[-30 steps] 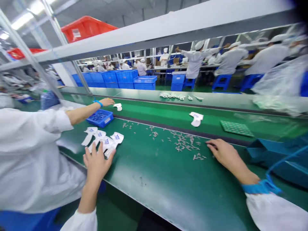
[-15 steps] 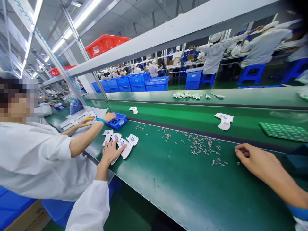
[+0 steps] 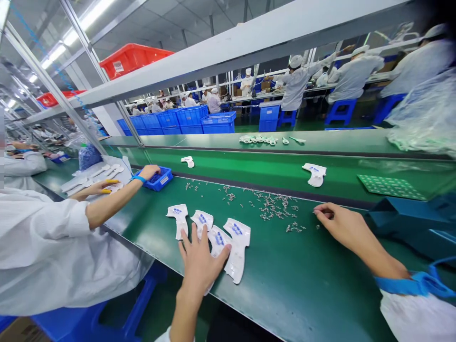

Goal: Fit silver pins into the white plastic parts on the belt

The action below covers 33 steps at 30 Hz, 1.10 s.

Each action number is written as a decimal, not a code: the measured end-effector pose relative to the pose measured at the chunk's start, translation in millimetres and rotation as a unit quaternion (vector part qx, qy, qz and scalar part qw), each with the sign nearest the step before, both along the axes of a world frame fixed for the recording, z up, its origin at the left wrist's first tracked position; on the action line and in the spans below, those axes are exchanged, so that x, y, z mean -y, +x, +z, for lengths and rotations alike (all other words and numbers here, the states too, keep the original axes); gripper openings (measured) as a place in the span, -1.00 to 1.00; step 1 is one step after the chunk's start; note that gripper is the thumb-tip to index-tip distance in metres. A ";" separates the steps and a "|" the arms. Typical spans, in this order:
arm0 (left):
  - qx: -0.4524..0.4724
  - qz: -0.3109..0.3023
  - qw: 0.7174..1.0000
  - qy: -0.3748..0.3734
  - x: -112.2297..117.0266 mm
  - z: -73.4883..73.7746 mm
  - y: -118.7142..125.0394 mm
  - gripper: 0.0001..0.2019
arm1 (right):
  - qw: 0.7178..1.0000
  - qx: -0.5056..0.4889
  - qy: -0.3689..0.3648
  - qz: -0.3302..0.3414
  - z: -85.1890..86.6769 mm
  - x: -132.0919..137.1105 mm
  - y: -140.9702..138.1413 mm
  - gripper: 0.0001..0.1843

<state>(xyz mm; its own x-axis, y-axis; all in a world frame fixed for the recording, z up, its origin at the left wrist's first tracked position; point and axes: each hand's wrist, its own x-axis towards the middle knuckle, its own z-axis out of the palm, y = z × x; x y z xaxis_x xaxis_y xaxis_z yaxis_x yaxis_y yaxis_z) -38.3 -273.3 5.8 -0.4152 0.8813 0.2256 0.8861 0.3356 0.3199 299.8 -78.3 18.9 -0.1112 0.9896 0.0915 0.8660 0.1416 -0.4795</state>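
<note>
My left hand lies with fingers spread over several white pistol-shaped plastic shells, each with blue marks on it. Thumb and fingertips touch the middle shells and partly cover them; another shell lies at the left of the group. On the right, my right hand rests near the bench's far edge, thumb and forefinger pinched together. Whatever may be between those fingertips is too small to make out. Left of it, small metal pieces, perhaps screws, lie in a scattered heap and a smaller cluster.
A co-worker's hand reaches into a blue tray on the left. Beyond the bench edge, a green belt carries two white shells and a green patterned sheet. Dark teal bins stand at right, beneath a long overhead beam.
My left hand and the white shells have slid rightward along the bench, away from the co-worker. My right hand stays pinched beside the metal pieces. The whole view has shifted somewhat.
</note>
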 end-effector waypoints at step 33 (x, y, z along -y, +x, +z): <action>0.019 -0.367 0.930 0.021 37.4 43.1 64.4 -0.67 | 0.911 0.045 -0.236 0.336 71.3 95.9 -100.5 -0.81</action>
<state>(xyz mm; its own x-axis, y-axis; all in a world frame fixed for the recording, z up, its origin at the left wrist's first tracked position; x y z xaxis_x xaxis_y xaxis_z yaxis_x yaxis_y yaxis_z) 26.1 -310.7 48.9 0.2858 0.9215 0.2629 0.8592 -0.3679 0.3554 199.4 -174.1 90.2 -0.6929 0.6220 -0.3647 0.6979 0.4514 -0.5561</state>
